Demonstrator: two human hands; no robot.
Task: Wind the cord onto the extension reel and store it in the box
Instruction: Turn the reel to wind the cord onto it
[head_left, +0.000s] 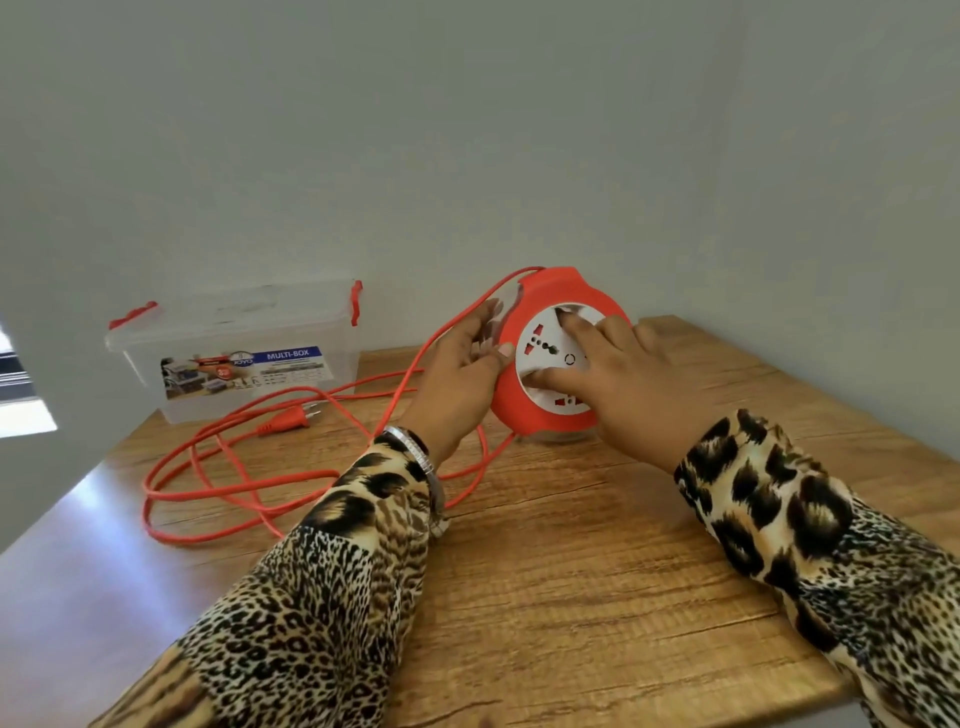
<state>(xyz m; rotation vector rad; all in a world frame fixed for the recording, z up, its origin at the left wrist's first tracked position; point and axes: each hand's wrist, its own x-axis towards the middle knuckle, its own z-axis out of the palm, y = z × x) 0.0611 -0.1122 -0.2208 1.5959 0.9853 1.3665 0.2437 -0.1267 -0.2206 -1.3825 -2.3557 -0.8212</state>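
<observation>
A round red extension reel with a white socket face stands tilted on the wooden table. My left hand grips its left rim, fingers curled around the edge. My right hand lies on the white face, fingers spread and pressed into its recesses. The red cord runs from the reel's top and lies in loose loops on the table to the left. Its red plug rests in front of the box. A clear plastic box with red latches and its lid on stands at the back left.
A pale wall rises right behind the box and the reel. The table's left edge runs diagonally past the cord loops, and its front edge is near my sleeves. A bright window shows at the far left.
</observation>
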